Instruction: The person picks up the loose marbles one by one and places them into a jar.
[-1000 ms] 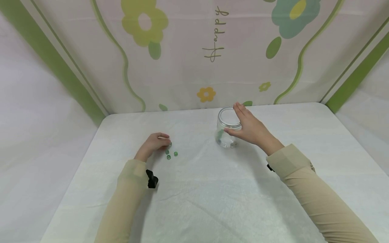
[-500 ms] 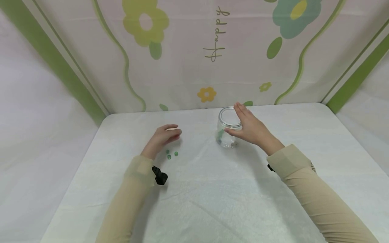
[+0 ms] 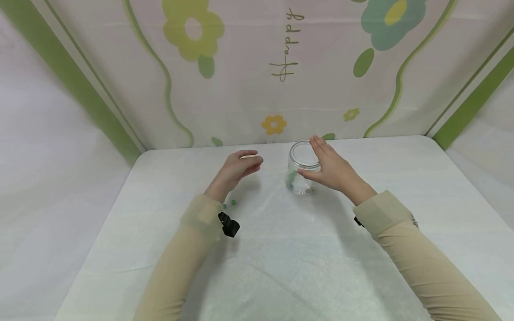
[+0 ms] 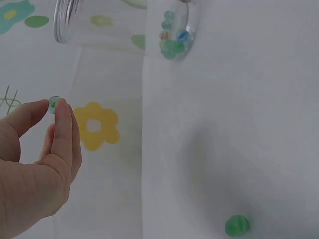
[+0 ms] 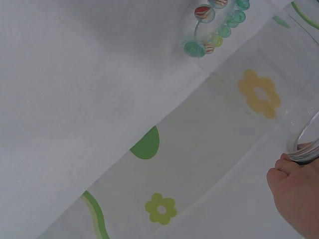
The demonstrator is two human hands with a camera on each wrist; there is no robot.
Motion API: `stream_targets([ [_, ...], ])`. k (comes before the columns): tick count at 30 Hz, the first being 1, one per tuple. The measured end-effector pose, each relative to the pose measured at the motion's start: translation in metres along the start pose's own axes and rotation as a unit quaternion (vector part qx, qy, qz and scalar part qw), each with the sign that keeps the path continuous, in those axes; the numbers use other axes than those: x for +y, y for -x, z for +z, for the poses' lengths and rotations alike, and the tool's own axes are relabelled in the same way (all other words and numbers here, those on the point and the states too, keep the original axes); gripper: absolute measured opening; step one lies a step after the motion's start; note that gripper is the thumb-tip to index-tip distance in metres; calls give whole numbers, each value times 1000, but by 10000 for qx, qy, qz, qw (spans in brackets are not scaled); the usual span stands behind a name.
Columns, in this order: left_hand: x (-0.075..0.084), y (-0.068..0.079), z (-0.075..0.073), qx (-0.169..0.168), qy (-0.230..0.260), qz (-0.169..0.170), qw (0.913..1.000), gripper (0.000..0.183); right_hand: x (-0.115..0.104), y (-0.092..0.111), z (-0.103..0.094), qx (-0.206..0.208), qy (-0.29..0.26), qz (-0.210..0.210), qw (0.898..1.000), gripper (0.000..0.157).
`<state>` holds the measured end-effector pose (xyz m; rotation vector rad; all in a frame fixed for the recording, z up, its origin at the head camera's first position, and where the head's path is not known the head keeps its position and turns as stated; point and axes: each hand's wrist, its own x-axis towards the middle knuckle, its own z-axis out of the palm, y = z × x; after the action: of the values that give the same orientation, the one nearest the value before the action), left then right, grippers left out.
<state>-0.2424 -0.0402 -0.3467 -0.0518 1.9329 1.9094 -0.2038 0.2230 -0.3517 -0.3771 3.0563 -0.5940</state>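
Note:
My left hand (image 3: 237,169) is raised over the table, left of a clear jar (image 3: 299,179). Thumb and fingertips pinch a pale green glass marble (image 4: 53,104), seen best in the left wrist view. The jar stands upright with its mouth uncovered. At its bottom lie several marbles (image 5: 204,14), green, blue and striped. My right hand (image 3: 336,170) holds the jar from the right, thumb on the near side and fingers by the rim. Beneath the left wrist, loose green marbles (image 3: 234,202) lie on the cloth, partly covered by the arm.
A white cloth (image 3: 281,258) covers the table. Behind the jar rises a printed fabric backdrop (image 3: 241,98) with flowers and lettering. White fabric walls (image 3: 52,147) close off both sides.
The left hand has picked up a marble from the loose group and carried it up and rightward toward the jar. The right hand and the jar have stayed in place.

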Motion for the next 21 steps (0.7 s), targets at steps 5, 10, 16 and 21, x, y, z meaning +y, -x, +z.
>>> stream_targets([
  [5, 8, 0, 20, 17, 240, 164, 9996, 45, 0, 0, 0, -12, -36, 29, 10000, 99],
  [10, 14, 0, 40, 77, 338, 220, 9992, 48, 0, 0, 0, -33, -64, 70, 9999, 99],
  [16, 16, -4, 58, 44, 267, 302, 9992, 47, -1, 1, 0, -18, -121, 74, 9999, 99],
  [21, 19, -3, 69, -64, 133, 432, 9990, 47, -1, 1, 0, -7, -137, 43, 9999, 99],
])
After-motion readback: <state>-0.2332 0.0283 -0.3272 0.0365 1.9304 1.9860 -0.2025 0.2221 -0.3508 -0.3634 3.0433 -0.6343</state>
